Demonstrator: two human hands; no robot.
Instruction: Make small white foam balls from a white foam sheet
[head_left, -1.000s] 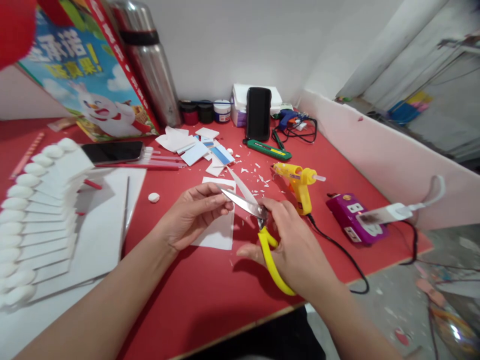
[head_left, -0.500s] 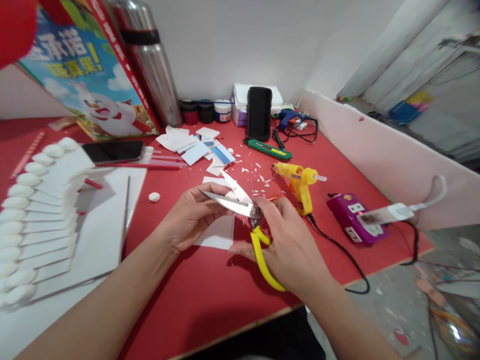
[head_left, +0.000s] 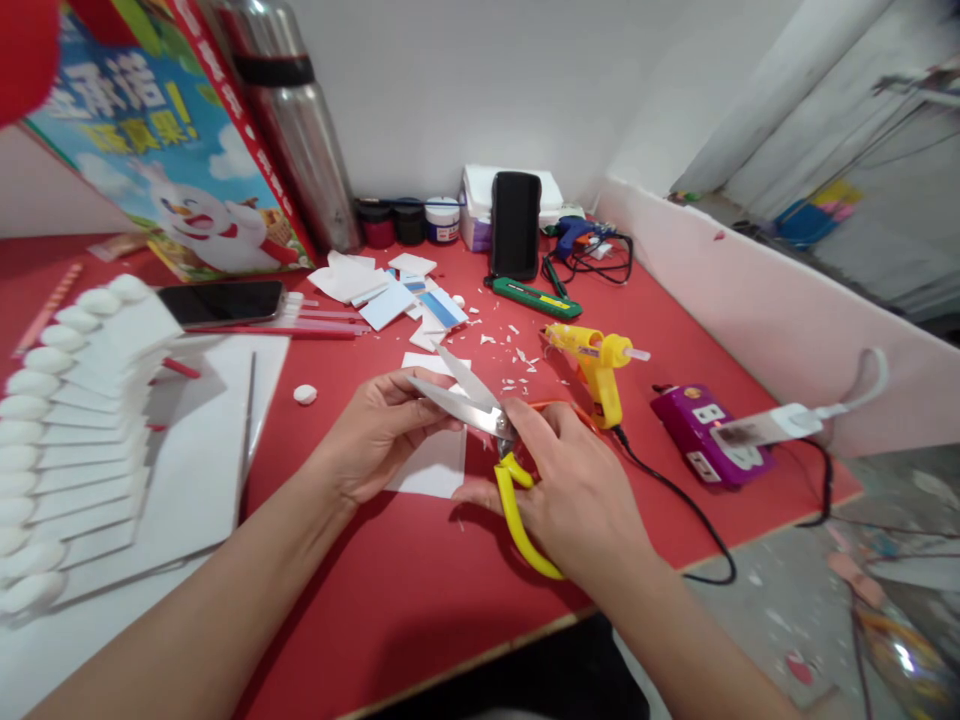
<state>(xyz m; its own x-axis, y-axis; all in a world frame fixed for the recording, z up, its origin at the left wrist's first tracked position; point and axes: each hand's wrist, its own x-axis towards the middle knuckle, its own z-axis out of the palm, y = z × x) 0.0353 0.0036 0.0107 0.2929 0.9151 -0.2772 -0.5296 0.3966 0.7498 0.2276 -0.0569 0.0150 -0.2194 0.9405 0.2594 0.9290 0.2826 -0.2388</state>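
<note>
Holding yellow-handled scissors (head_left: pixel 469 410) wrapped tight in the right hand (head_left: pixel 577 490) grip, blades spread, long axis running far-left to the left hand (head_left: pixel 375 435) at the tips, fingers pinched on something too small to tell, above the white sheet (head_left: pixel 435 470).

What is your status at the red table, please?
Right hand grips yellow-handled steel scissors, blades open. Left hand pinched at blade tips, contents unclear. White rectangular sheet beneath; yellow glue gun nearby.

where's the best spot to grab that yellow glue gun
By the handle, coming from the near side. The glue gun lies with its nozzle pointing left and its handle toward you, the cord trailing from its end, so fingers stay off the tip.
</note>
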